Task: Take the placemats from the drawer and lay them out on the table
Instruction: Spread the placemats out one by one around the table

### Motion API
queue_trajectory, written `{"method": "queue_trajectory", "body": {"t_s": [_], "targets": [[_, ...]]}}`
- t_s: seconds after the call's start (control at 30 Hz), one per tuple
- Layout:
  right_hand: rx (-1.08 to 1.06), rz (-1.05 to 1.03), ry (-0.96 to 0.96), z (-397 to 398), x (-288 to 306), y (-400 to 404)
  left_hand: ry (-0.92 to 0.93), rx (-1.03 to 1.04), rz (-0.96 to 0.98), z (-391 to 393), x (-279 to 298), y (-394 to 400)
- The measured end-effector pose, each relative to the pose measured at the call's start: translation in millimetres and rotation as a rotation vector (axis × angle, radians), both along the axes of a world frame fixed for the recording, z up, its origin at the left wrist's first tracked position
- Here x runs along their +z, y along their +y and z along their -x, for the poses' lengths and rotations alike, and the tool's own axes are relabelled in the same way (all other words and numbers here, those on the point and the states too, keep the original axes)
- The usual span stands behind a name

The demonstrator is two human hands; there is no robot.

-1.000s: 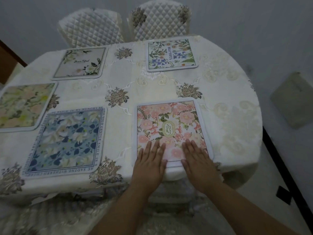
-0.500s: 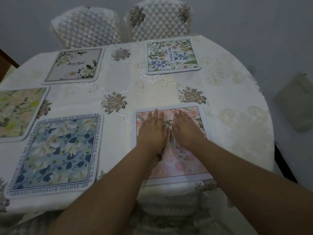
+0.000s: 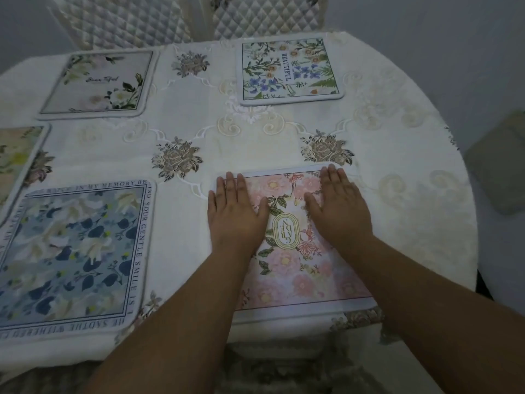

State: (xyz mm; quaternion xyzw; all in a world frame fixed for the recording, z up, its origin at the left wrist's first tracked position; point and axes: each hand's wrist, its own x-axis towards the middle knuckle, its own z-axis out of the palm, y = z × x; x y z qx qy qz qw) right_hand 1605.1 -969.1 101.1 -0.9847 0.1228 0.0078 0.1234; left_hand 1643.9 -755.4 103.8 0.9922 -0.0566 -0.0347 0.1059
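Observation:
A pink floral placemat lies at the near right of the round table. My left hand presses flat on its far left corner and my right hand presses flat on its far right part, fingers straight. A blue floral placemat lies to the left. At the far side lie a grey floral placemat and a "BEAUTIFUL" wildflower placemat. A green-yellow placemat is cut off at the left edge.
A white embroidered tablecloth covers the table and hangs over its near edge. Two quilted chairs stand behind the table. A greenish cushion lies on the floor at the right.
Both hands slid from the placemat's near edge to its far part, then spread apart toward the far corners. The view has moved closer to the table.

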Motion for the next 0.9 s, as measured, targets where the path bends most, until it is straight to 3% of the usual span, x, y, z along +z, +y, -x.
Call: {"method": "queue_trajectory", "body": {"t_s": [0.1, 0.23, 0.33, 0.43, 0.57, 0.9], "targets": [[0.0, -0.025, 0.036, 1, 3, 0, 0.08, -0.04, -0.019, -3, 4, 1], [0.071, -0.1, 0.232, -18, 25, -11, 0.329, -0.129, -0.018, -28, 36, 17], [-0.045, -0.243, 0.342, -9, 61, -13, 0.47, -0.086, -0.026, -28, 78, 33], [-0.094, -0.357, 0.333, 39, 91, -3, 0.408, -0.176, -0.106, 11, 122, 41], [-0.132, -0.382, 0.282, 104, 126, 6, 0.316, -0.14, 0.065, 76, 171, 42], [-0.022, -0.352, 0.107, 201, 248, 25, 0.158, -0.164, 0.163, 204, 278, 34]]}}
